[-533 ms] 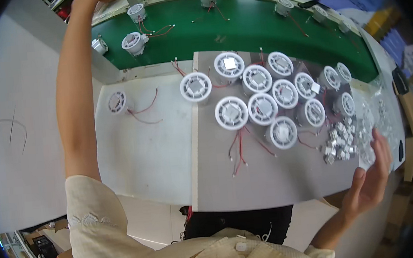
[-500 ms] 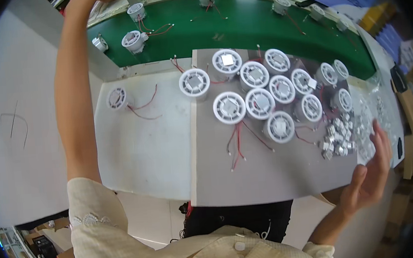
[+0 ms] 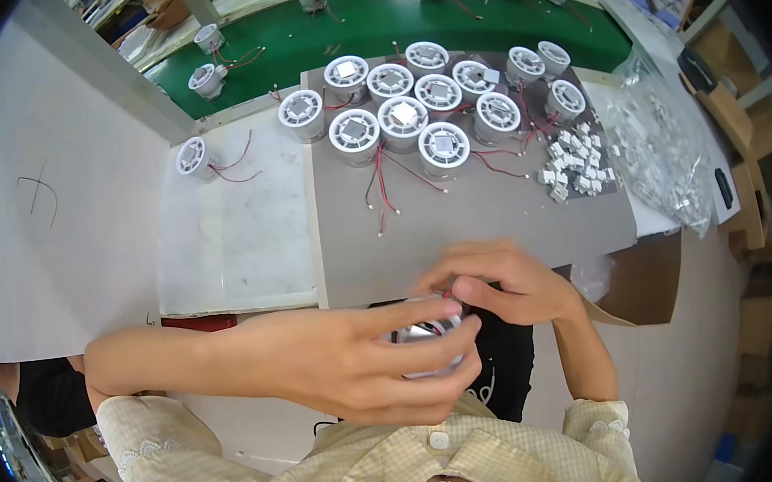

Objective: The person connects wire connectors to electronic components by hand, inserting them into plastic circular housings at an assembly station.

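Observation:
In front of my body, my left hand [image 3: 387, 356] is closed around a round downlight [image 3: 426, 332], its silver and white face partly hidden by the fingers. My right hand [image 3: 509, 281] meets it from the right, blurred, thumb and fingers curled in at a short bit of red wire [image 3: 448, 293] by the downlight's upper edge. Beyond the hands, several white round downlights [image 3: 444, 146] with square silver centres and red-black leads stand on the grey board [image 3: 388, 259]. A heap of small white connector blocks [image 3: 574, 165] lies at that board's right side.
A single downlight [image 3: 193, 157] rests on the white surface [image 3: 230, 245] to the left. Several more sit along the green belt [image 3: 278, 53] at the back. Clear plastic bags [image 3: 663, 152] lie at the right, above an open cardboard box [image 3: 647, 287]. A grey-white panel [image 3: 41, 179] stands at the left.
My left hand has come back from the far left to my front and now holds a downlight. My right hand has moved in from the right to meet it. The view has shifted.

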`<state>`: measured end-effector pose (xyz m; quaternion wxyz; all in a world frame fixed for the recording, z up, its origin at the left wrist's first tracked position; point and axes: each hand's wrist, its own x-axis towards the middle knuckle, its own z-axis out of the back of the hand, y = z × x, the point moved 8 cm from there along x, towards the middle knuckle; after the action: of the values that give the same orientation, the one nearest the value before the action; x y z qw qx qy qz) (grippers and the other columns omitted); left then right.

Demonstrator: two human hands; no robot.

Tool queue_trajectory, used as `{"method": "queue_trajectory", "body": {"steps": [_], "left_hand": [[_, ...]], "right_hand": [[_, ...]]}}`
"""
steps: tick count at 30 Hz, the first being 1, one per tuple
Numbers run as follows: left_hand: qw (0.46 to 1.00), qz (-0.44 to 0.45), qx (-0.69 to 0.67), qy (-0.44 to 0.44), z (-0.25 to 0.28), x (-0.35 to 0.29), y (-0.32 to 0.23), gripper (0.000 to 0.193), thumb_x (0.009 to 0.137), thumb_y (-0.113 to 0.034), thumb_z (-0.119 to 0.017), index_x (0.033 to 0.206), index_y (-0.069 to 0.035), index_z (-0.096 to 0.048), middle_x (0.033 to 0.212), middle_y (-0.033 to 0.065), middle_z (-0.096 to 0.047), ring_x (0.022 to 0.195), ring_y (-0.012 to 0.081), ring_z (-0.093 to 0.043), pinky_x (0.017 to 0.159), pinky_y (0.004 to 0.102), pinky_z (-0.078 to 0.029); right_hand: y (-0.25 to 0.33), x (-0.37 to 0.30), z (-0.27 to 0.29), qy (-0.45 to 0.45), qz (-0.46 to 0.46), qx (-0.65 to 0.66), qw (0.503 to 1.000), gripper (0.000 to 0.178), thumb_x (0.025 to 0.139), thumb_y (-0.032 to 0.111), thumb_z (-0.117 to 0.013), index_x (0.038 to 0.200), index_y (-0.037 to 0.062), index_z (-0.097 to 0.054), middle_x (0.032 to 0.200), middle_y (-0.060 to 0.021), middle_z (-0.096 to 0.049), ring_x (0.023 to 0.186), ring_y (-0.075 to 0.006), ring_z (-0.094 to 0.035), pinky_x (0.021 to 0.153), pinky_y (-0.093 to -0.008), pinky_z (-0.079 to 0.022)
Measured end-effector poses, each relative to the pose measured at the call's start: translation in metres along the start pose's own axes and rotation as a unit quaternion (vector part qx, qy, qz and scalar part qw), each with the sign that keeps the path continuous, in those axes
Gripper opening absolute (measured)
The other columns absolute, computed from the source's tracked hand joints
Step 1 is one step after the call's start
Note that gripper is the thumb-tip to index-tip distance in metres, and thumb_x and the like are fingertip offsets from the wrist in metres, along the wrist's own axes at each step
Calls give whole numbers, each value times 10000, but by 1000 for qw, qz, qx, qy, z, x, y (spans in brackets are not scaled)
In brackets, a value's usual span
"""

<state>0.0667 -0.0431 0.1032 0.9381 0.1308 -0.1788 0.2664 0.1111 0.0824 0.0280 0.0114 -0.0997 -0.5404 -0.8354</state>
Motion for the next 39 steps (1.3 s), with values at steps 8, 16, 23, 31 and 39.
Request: {"method": "queue_trajectory", "body": {"steps": [8,16,23,31,39], "left_hand": [[964,-73,150,208,-61,-30,3,400,748,-119,-667,1143,-97,-609,1274,43,-580,1326,255,-488,1179,490,-313],[959,207,-194,19,-72,-46,53,531,825,-229,-732,1301,-57,-568,1324,105,-551,1337,305,-458,1164,497,-316],[913,362,-184,44,-105,-80,67,584,784,-154,-736,1323,-43,-542,1309,116,-556,1268,317,-490,1108,538,-338],[938,318,-131,39,-98,-46,92,315,785,-5,-728,1092,-38,-670,892,70,-671,829,274,-632,882,418,-493],[855,445,-264,38,-102,-35,107,212,802,28,-669,994,-61,-679,810,90,-640,770,336,-605,744,423,-497]], "right_hand": [[-3,-18,23,-169,-18,-233,957,176,801,49,-749,974,82,-757,881,-66,-694,709,-254,-594,778,-365,-455],[-31,-9,1,-182,12,-336,924,210,709,6,-757,904,83,-744,812,-38,-617,763,-245,-570,718,-385,-410],[-38,-20,17,-244,-12,-246,938,286,720,-27,-721,974,97,-769,786,-48,-660,724,-230,-582,683,-360,-451],[-43,-19,30,-281,6,-200,939,238,786,35,-769,1008,120,-783,881,-76,-733,827,-244,-667,748,-339,-528],[-74,-146,214,-521,-236,-402,715,200,939,160,-657,1106,80,-732,950,-95,-724,750,-164,-651,671,-302,-498]]}}
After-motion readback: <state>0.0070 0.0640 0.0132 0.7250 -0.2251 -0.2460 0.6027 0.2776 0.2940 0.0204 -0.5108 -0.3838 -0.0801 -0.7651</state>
